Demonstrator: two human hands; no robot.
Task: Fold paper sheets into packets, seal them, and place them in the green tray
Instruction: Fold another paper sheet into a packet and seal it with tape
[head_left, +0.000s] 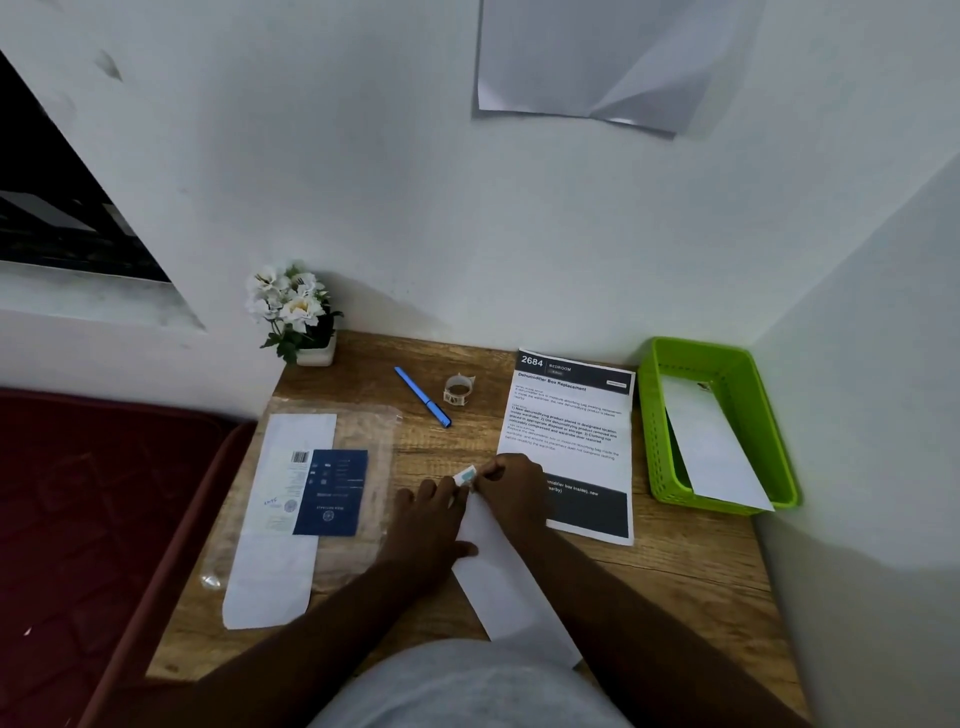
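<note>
White folded packet (511, 582), beneath both hands (470, 506)

Matt wood-grain table (675, 566), glossy green plastic tray (727, 364), matt white paper packet (509, 582)

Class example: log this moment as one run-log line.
step: sealing | left hand: presses folded packet | right hand: pinches sticker | green tray: one packet

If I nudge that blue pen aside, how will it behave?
The slim blue pen looks light, so it should slide easily on the wooden table. Its round barrel lies flat and free, so it will probably roll.
</note>
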